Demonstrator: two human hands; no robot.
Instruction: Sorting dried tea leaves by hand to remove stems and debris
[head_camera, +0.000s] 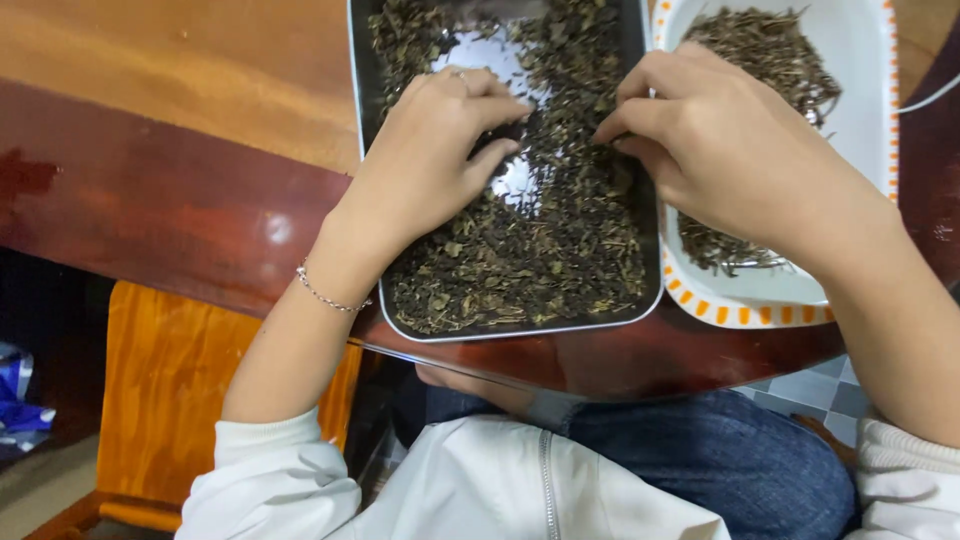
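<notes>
Two hands work in a metal tray (650, 150) heaped with dried leaves (540, 250). The left hand (435, 160) lies palm down on the leaves, its fingers curled and drawn together, thumb and forefinger tips closing on a few leaves just ahead of it; a thin chain bracelet (325, 293) circles its wrist. The right hand (715, 140) rests across the tray's right rim, its fingers bent and pressed close, the tips pinching at leaves just to its left. The two sets of fingertips sit near each other, with a bare shiny patch of tray bottom showing by the left hand's thumb. Under and beyond the right hand lies a white dish with an orange-checked edge (760, 312), holding a darker pile of twiggy stems (760, 45). Both tray and dish rest on a dark red wooden table (170, 200).
</notes>
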